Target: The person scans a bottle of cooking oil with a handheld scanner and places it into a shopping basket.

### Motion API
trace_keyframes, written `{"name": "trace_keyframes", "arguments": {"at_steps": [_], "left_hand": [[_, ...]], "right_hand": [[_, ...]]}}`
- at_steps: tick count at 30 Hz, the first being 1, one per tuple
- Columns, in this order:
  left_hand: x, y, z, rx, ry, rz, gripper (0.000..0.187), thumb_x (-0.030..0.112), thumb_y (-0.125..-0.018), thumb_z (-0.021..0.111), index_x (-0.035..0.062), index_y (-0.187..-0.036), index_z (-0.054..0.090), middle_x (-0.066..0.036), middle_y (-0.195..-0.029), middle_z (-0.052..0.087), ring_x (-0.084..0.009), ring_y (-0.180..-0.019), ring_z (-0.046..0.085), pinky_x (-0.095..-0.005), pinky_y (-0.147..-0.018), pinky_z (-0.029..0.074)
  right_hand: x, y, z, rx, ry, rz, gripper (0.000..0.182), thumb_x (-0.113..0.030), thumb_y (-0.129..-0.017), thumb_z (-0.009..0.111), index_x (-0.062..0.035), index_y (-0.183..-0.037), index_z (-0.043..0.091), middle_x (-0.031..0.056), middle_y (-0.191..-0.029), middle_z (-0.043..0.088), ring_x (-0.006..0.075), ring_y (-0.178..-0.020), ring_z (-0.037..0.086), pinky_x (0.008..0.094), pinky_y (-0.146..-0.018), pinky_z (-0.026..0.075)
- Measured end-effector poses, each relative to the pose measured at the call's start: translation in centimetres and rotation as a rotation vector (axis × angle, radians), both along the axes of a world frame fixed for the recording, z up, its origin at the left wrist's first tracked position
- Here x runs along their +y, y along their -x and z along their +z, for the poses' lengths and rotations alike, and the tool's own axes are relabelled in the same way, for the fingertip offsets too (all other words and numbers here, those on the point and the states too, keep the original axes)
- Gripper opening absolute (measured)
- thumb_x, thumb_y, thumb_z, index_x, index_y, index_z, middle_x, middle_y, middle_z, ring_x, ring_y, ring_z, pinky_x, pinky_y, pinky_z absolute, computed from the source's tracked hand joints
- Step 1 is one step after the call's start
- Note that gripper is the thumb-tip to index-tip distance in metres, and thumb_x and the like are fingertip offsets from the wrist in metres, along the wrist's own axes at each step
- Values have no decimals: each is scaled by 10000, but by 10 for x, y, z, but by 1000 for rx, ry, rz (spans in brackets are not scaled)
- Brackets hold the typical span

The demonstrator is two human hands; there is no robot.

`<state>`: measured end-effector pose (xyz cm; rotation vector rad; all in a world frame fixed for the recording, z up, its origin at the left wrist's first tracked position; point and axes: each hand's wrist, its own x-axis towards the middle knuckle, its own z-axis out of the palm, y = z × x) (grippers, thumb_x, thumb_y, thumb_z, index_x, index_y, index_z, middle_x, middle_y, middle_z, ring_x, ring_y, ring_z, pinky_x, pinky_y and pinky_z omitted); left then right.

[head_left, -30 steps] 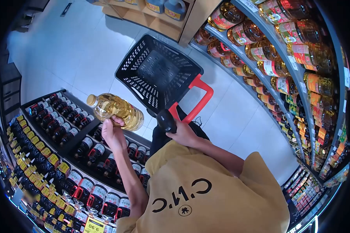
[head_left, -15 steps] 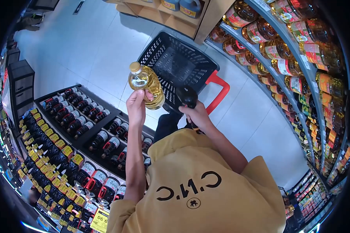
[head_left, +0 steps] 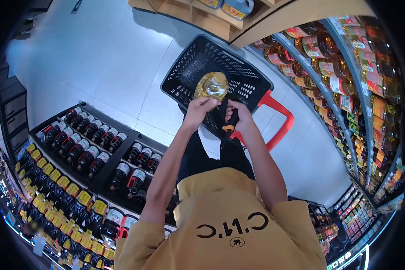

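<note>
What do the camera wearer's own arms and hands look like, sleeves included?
The left hand and right hand are ungloved, with no watch or bracelet visible. The forearms are bare too. Loose, mustard-yellow short sleeves end near the elbows, with no markings visible on them.

Cool, bright light reached me through a strongly curved, black-rimmed view.
I saw a pale bluish sheen across the floor, with a soft shadow beside the wooden shelf unit. Small glints sat on the clear bottle and on the amber bottles, while the shirt read evenly lit and fairly crisp. Shelves bowed toward my dark corners, the far-left edge smeared, and light strips glared at lower right.
</note>
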<state>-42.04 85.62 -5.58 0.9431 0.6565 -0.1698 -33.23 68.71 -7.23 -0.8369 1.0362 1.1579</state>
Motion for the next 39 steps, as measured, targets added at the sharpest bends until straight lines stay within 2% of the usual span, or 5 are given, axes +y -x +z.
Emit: {"name": "trace_keyframes", "arguments": {"at_steps": [8,15,22,31,39], "left_hand": [[44,-31,-135,-38,-180,-376,173,87,-809,742,-50,-898,686,-47,-724,648,-79,-718,575,-267,-688,468],[66,-53,-212,44,-330,-774,185,54,-729,772,-7,-896,720,-100,-738,684,-161,-706,635,-311,-716,488],[65,-78,-311,83,-370,-890,204,4,-640,771,8,-842,737,-129,-746,706,-241,-715,675,-339,-700,510],[53,-105,-410,178,-434,-733,135,-41,-716,583,26,-715,700,-161,-688,674,-242,-673,683,-346,-659,514],[49,-105,-474,193,-480,-654,104,-7,-732,566,29,-689,653,-199,-689,627,-293,-641,654,-361,-628,493]], "right_hand": [[26,-39,-100,76,132,-54,147,-170,-936,544,-83,-819,525,5,-663,499,94,-540,495,241,-473,447],[22,-55,-196,26,102,17,193,-180,-966,448,-55,-925,589,32,-710,551,102,-509,495,250,-446,454],[19,-63,-279,117,242,-19,144,-164,-958,486,-77,-888,578,15,-693,525,98,-514,487,250,-461,442],[21,-80,-359,59,256,-73,109,-148,-951,496,-58,-923,550,25,-718,509,106,-531,481,255,-485,443],[28,-87,-390,-26,298,40,159,-212,-971,552,-65,-917,582,0,-672,486,98,-521,458,246,-462,416]]}}
